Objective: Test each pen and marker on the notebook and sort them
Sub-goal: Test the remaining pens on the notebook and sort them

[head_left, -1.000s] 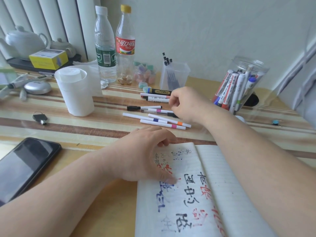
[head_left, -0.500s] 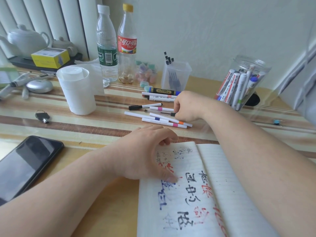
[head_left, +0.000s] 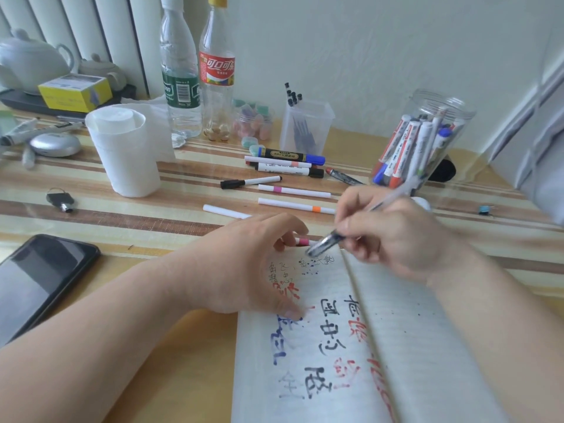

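Clear plastic pen [head_left: 328,242] pinched in right hand [head_left: 393,236]; left hand [head_left: 244,264], loosely spread, presses the lined notebook [head_left: 412,346].

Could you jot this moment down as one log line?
step: pen test | right hand: grips pen, tip over notebook top | left hand: rests on notebook

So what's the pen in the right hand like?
The see-through pen with a dark grip looks blurred. Its clear barrel slants up past the knuckles; its dark end points down at the top of the white lined notebook's left page, beside small ink dots. The right hand pinches it near the grip. Whether it touches paper is unclear.
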A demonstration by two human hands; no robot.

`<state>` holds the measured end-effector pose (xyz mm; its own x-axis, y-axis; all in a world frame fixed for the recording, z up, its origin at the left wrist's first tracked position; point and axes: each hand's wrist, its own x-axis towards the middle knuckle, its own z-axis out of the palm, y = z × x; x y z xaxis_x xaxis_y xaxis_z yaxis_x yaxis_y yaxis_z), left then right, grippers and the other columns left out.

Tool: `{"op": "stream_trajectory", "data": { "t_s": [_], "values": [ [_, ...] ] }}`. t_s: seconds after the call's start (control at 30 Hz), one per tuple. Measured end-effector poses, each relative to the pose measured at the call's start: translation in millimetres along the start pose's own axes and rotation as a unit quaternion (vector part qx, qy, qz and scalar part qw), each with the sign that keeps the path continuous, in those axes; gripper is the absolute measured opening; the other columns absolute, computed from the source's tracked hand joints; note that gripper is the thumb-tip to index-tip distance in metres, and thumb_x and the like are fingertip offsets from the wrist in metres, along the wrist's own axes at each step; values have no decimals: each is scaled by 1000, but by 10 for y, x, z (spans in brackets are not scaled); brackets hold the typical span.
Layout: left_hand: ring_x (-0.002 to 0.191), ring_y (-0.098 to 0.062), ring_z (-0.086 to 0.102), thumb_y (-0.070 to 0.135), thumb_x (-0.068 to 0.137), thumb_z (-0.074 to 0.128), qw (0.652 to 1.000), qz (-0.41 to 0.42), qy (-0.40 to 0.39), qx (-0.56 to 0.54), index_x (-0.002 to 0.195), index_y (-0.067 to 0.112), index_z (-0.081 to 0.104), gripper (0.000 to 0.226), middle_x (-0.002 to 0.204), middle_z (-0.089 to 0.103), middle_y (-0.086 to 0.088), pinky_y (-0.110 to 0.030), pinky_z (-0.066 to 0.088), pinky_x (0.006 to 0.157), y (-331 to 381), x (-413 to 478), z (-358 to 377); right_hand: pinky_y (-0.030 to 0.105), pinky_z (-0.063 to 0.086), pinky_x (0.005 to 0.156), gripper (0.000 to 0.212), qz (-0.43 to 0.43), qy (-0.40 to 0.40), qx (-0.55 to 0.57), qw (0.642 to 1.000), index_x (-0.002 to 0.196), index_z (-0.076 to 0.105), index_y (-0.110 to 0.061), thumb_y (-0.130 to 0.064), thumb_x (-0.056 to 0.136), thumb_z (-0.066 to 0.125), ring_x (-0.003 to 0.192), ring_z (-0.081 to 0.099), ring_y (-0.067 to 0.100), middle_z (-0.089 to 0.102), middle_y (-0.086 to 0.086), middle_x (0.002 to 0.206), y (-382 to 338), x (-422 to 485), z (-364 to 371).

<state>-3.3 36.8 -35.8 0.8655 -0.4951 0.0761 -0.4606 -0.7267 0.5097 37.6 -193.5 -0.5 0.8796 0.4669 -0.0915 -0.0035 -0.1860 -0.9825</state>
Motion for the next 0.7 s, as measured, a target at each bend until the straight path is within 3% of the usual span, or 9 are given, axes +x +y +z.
{"op": "stream_trajectory", "data": {
  "t_s": [0.07, 0.2, 0.27, 0.4, 0.5, 0.6, 0.7],
  "values": [
    [108, 3, 51, 70, 54, 86, 1000, -2, 3, 0, 125, 47, 37, 89, 116, 53, 25, -26, 47, 95, 6, 1, 3, 22, 39, 40, 5, -4, -36, -27, 999, 73, 69, -11, -7, 73, 68, 47, 52, 18, 58, 11, 58, 125, -78, 61],
    [111, 5, 53, 78, 52, 80, 1000, -9, 21, -9, 124, 47, 42, 87, 115, 54, 27, -22, 47, 95, -2, -2, 7, 34, 59, 59, 5, -22, -35, 0, 999, 81, 73, -8, -7, 77, 71, 64, 62, 23, 62, 13, 68, 235, -53, 134],
    [109, 6, 53, 77, 61, 74, 999, -7, 40, -6, 117, 46, 50, 69, 112, 55, 27, -16, 44, 91, 13, 13, 19, 38, 60, 62, 6, -29, -27, 25, 999, 81, 73, -11, -7, 77, 71, 66, 63, 22, 62, 12, 69, 270, -55, 150],
    [93, 2, 55, 52, 86, 66, 996, 1, 93, -3, 97, 39, 65, 18, 93, 57, 21, -9, 41, 73, 86, 90, 39, 40, 60, 60, 5, -55, -10, 29, 998, 83, 71, -12, -7, 81, 73, 68, 64, 20, 66, 10, 71, 320, -70, 154],
    [85, 3, 54, 47, 89, 61, 996, 2, 92, -6, 93, 37, 67, 12, 83, 54, 21, -11, 40, 69, 125, 109, 51, 40, 60, 59, 12, -70, -9, 10, 997, 83, 72, -15, -4, 87, 75, 69, 64, 17, 66, 7, 71, 309, -51, 160],
    [84, 9, 50, 40, 94, 63, 995, -6, 95, -10, 92, 38, 58, 6, 79, 51, 24, -11, 38, 69, 116, 105, 65, 40, 60, 58, 7, -80, 1, 13, 997, 82, 73, -19, -12, 83, 74, 68, 64, 16, 65, 3, 69, 326, -36, 171],
    [96, -5, 47, 42, 96, 55, 994, 17, 104, 23, 97, 33, 56, 10, 91, 53, 20, -21, 38, 80, 93, 114, 78, 41, 59, 56, 5, -90, 10, 23, 996, 83, 70, -16, -12, 83, 74, 68, 64, 17, 65, 5, 72, 360, -32, 189]
  ]
}}
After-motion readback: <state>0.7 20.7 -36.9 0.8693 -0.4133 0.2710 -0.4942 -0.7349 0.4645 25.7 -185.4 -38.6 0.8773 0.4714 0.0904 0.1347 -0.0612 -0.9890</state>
